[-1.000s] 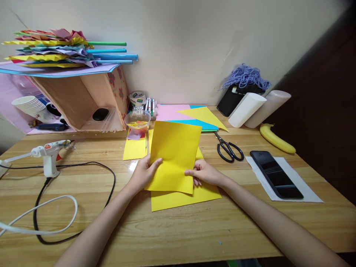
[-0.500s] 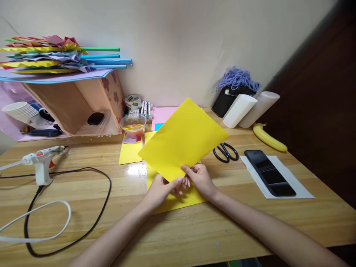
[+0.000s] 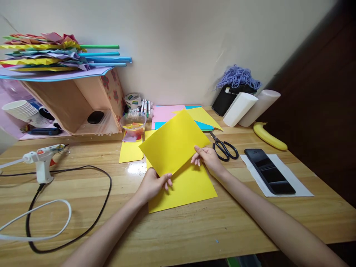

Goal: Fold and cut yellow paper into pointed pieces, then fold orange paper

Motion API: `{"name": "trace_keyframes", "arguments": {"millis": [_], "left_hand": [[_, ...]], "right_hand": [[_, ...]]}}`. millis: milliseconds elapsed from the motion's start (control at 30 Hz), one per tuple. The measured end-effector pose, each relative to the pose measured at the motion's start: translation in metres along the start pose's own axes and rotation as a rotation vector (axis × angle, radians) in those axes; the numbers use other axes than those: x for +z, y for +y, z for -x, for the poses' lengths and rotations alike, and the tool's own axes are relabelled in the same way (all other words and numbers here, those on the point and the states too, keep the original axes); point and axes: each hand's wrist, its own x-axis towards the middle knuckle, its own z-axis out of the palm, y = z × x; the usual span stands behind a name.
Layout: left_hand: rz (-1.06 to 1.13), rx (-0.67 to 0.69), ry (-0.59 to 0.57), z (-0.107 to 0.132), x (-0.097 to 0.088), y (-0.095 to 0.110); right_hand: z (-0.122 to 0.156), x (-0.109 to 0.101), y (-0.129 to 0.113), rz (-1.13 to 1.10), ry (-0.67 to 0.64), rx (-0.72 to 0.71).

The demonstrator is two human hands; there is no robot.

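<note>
Between my two hands I hold a sheet of yellow paper [image 3: 175,141], raised and tilted above the table. My left hand [image 3: 155,184] pinches its lower left edge, thumb on top. At the lower right edge, my right hand [image 3: 207,159] grips it between thumb and curled fingers. Below lies another yellow sheet [image 3: 186,191], flat on the wood and partly covered by the held one. Black-handled scissors [image 3: 224,147] rest just right of my right hand.
To the left are a hot glue gun [image 3: 43,163] and its looping cords. Behind stand a cardboard box [image 3: 115,96], a plastic cup of paper scraps [image 3: 133,124] and coloured sheets [image 3: 167,113]. A phone [image 3: 269,172], a banana [image 3: 268,137] and paper rolls [image 3: 240,109] are at the right.
My hands have moved apart along the sheet's near edge, the right one going up and right, the left slightly left. The held sheet has tipped lower, revealing the coloured papers and scissors behind.
</note>
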Motion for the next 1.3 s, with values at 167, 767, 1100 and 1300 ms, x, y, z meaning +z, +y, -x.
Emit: {"name": "trace_keyframes", "arguments": {"millis": [167, 767, 1100, 1300], "left_hand": [[-0.054, 0.013, -0.013, -0.001, -0.002, -0.003], [-0.086, 0.047, -0.051, 0.002, 0.003, -0.009], [-0.027, 0.008, -0.059, -0.001, -0.008, -0.008], [-0.118, 0.029, -0.025, -0.003, -0.019, -0.009]], "right_hand": [[-0.003, -0.014, -0.003, 0.003, 0.152, -0.005], [0.036, 0.037, 0.005, 0.004, -0.313, 0.122], [0.009, 0.006, 0.005, 0.074, -0.102, 0.095], [-0.006, -0.025, 0.003, 0.165, 0.085, -0.039]]}}
